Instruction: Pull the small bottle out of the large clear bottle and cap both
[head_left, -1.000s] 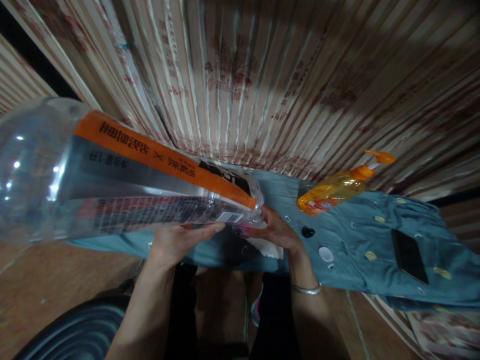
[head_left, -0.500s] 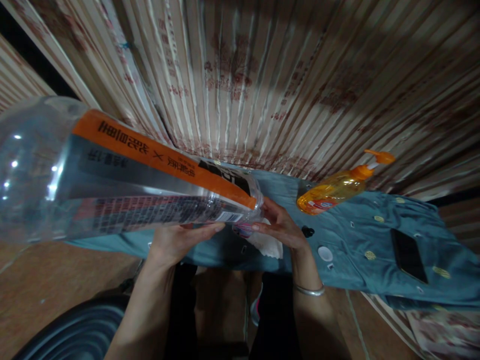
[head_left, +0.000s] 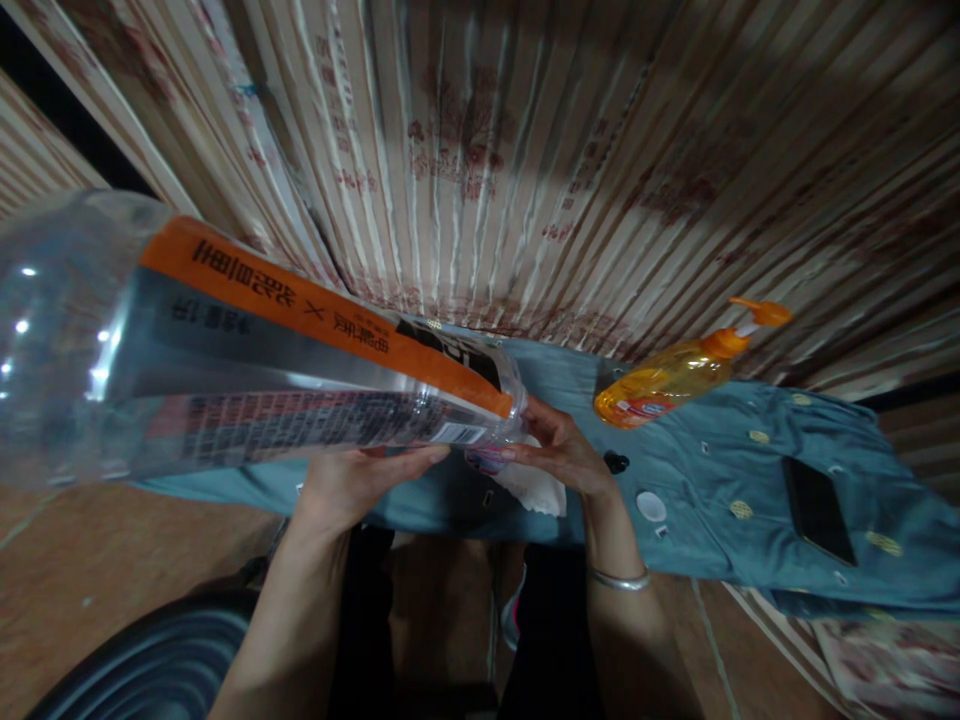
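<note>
A large clear plastic bottle [head_left: 315,370] with an orange and grey label slants across the left half of the view, its wide end close to the camera. My left hand [head_left: 352,485] grips it from below, thumb along the side and the other fingers hidden behind it. At the bottle's far narrow end, my right hand [head_left: 566,455] is closed around it. Under the right thumb shows a small clear piece with pink and purple marks [head_left: 487,458]; what it belongs to is partly hidden. A crumpled white tissue [head_left: 536,490] lies just below that hand.
A teal patterned cloth [head_left: 697,500] covers the table. On it are an orange pump bottle [head_left: 664,380], a small black piece [head_left: 616,462], a white round cap [head_left: 650,507] and a dark phone [head_left: 817,510]. A pleated curtain [head_left: 480,180] hangs behind; a black ridged stool [head_left: 157,660] stands lower left.
The large bottle has shifted very slightly at its wide end. Both hands keep the same hold, and the things on the cloth stay where they were.
</note>
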